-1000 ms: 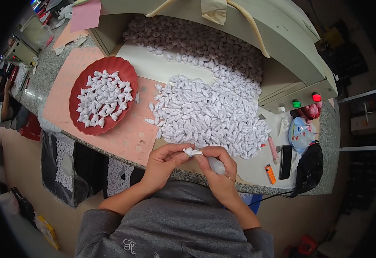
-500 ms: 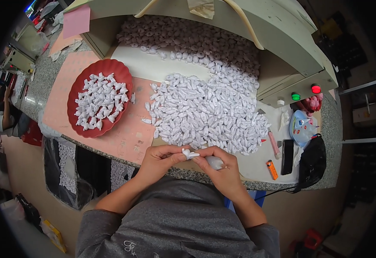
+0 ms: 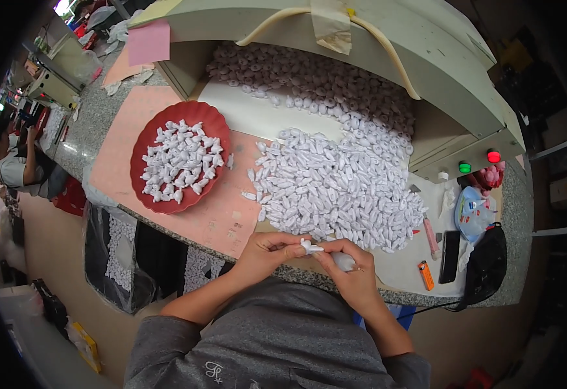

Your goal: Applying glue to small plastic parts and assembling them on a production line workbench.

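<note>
Close to the bench's near edge, my left hand (image 3: 265,255) pinches a small white moulded part (image 3: 308,246) between thumb and fingertips. The fingertips of my right hand (image 3: 354,275) meet the same part from the other side. A translucent squeeze bottle (image 3: 344,260) with a thin tip is tucked in my right hand too. Just beyond both hands spreads a heap of small white oblong parts (image 3: 342,185). Left of it, a red scalloped dish (image 3: 142,144) holds many knobbly white pieces (image 3: 183,159). The exact form of the held part is partly covered by my fingers.
A grey-green hooded box (image 3: 448,84) arches over the back, with more white parts (image 3: 316,78) under it. On the right lie an orange lighter (image 3: 425,276), a black phone (image 3: 449,257), a blue plastic container (image 3: 472,214) and a black bag (image 3: 487,266). Another person (image 3: 27,162) sits far left.
The whole view has shifted, so the bench and my hands appear farther right and slightly lower. Both hands keep their grip on the white part, with little visible change between them.
</note>
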Motion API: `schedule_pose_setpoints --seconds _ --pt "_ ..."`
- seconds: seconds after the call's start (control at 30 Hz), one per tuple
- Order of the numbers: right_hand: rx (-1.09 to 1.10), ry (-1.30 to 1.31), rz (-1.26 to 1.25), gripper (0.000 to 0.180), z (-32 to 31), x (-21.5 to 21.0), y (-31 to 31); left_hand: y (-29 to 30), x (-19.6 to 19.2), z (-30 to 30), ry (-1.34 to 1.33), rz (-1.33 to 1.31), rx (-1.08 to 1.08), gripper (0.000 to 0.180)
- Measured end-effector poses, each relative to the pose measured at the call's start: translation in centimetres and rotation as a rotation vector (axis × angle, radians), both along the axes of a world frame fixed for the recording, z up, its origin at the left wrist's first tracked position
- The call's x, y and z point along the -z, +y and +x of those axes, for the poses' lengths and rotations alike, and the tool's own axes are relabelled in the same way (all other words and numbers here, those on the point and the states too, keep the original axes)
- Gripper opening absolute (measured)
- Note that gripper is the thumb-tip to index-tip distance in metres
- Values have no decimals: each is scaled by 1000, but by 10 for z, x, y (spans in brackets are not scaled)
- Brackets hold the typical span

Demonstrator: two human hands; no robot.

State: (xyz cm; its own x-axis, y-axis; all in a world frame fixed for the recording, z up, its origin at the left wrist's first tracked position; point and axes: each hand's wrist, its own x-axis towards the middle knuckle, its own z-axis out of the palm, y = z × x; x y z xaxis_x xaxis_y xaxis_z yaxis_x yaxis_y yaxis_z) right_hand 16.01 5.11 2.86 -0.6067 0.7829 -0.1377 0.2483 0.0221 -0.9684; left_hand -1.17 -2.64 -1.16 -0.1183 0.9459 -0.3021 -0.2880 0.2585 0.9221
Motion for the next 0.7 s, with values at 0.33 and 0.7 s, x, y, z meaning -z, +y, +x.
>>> schedule_pose_setpoints --seconds 0.33,0.7 --pt "46 74 156 14 6 0 17 -8 -31 -102 610 284 -516 32" --pt "262 86 51 14 48 4 29 14 -195 17 1145 1280 109 8"
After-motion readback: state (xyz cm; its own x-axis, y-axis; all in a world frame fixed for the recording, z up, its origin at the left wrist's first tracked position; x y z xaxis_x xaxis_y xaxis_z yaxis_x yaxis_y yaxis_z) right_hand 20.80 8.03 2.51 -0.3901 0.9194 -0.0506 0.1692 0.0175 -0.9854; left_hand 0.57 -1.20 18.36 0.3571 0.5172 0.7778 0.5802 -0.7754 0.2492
